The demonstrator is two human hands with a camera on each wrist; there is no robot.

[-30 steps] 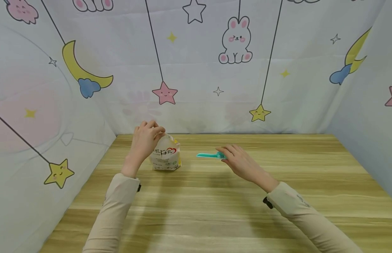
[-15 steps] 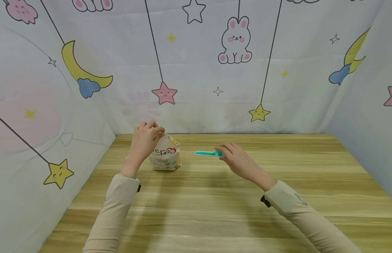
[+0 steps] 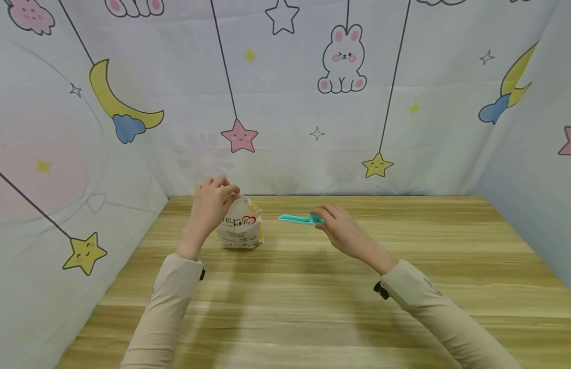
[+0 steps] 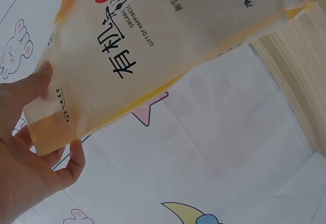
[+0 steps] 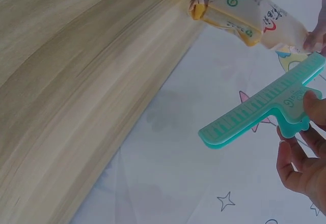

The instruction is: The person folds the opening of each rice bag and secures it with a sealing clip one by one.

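On the tabletop (image 3: 313,287) the white bag (image 3: 241,228) stands upright, and our left hand (image 3: 210,205) has its grip pinched on the bag's gathered top, as the left wrist view shows with thumb and fingers on the edge. The teal clip (image 3: 298,219) sits clear of the tabletop to the right of the bag, its long axis level and its free end pointing left at the bag. Our right hand (image 3: 342,230), the nearer one to it, has its grip closed on the clip's handle end.

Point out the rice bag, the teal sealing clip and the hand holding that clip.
rice bag (image 3: 241,230), head view, on its printed front panel.
teal sealing clip (image 5: 260,114), right wrist view, on its long ribbed bar.
right hand (image 3: 342,230), head view, on the back of the hand.
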